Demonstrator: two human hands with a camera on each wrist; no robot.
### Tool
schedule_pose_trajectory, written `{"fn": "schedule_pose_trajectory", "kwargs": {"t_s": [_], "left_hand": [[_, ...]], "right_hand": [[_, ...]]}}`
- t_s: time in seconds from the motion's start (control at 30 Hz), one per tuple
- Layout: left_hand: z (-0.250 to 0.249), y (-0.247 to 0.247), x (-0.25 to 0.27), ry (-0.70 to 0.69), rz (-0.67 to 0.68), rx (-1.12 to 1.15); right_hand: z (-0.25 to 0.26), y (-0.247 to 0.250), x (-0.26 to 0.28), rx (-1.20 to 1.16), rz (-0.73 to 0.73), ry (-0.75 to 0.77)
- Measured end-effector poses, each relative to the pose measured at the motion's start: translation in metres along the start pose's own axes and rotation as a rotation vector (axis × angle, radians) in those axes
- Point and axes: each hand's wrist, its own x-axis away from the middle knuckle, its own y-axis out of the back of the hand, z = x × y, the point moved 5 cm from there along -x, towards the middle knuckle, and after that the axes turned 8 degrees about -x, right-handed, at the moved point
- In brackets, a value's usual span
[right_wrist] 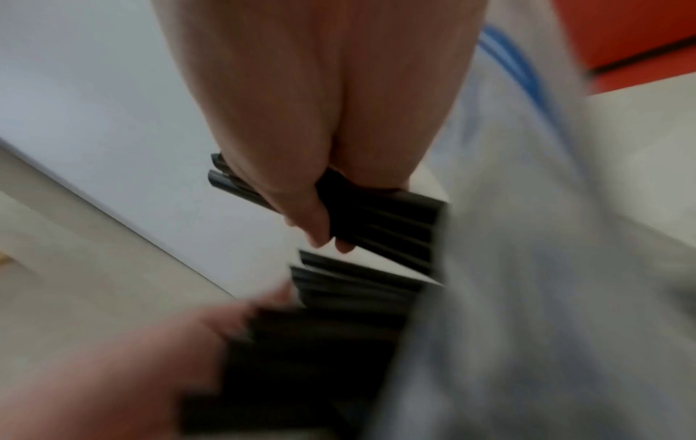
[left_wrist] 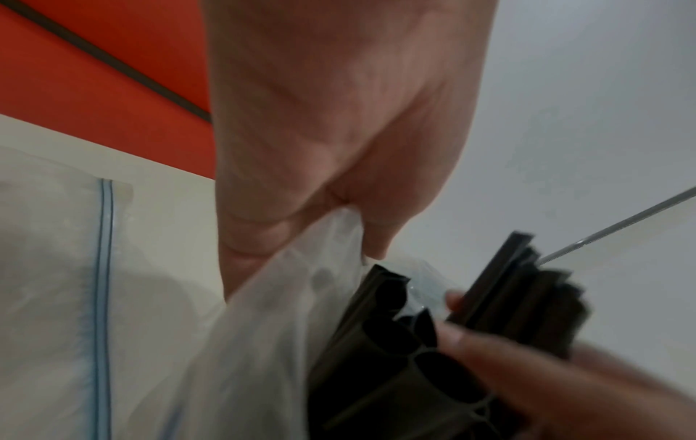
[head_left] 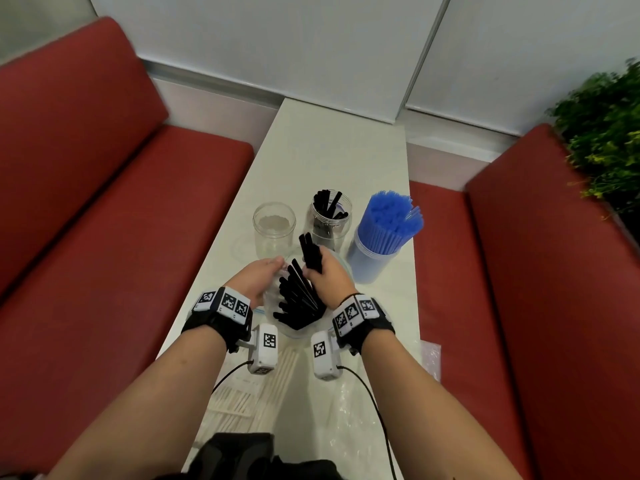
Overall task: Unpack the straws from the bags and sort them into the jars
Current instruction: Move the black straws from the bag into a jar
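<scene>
The right hand (head_left: 327, 277) grips a bunch of black straws (head_left: 311, 255) just above the clear bag (left_wrist: 263, 327), whose edge the left hand (head_left: 258, 275) pinches; fingertips are hidden, both wrist views blurred.

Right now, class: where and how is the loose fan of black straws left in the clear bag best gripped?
Probably grip the black straws around their upper ends, where they converge at the clear bag's mouth, coming from above; their lower ends splay too wide for the fingers.

3 jars (head_left: 329, 216) behind bag (head_left: 298, 327) on table (head_left: 346, 147)
</scene>
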Motion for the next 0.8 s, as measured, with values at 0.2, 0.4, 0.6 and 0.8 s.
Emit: {"fn": "schedule_pose_trajectory", "kwargs": {"t_s": [0.2,0.4,0.6,0.8], "left_hand": [[-0.002,0.003,-0.001,0.013,-0.009,-0.052],[-0.006,0.002,0.000,0.017,-0.014,-0.052],[-0.008,0.002,-0.003,0.023,0.022,-0.048],[-0.008,0.004,-0.006,0.029,0.021,0.015]], "right_hand": [[0.092,0.052,-0.016,-0.315,0.088,0.162],[0.145,0.128,-0.059,-0.523,-0.236,0.402],[0.125,0.138,-0.099,-0.413,-0.392,0.397],[0.093,0.113,-0.123,-0.384,-0.391,0.318]]}}
